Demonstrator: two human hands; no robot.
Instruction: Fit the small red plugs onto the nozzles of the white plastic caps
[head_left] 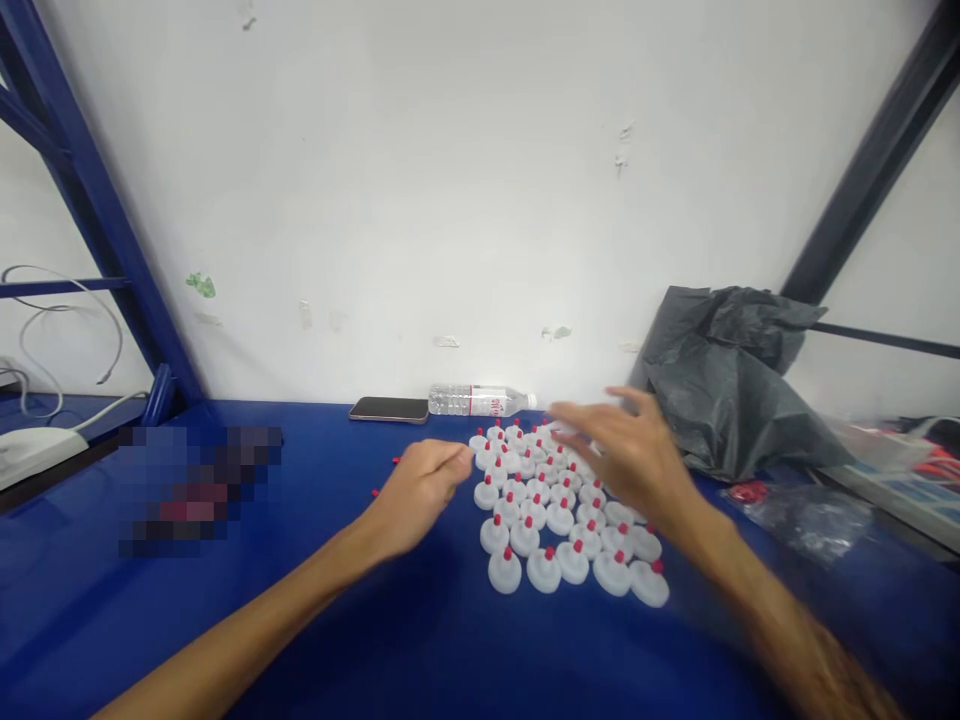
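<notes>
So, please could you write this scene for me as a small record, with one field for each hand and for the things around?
Left hand: closed, left of the white caps; contents hidden
Right hand: fingers spread, blurred, near the caps' right side
White caps: many, red-tipped, grouped on the blue table
Bottle: lying on its side by the wall
Phone: flat, left of the bottle
Dark bag: crumpled, right

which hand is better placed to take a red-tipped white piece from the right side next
Probably the right hand: it is open at that side of the white pieces, while the left hand looks closed and sits at their left edge.
</notes>
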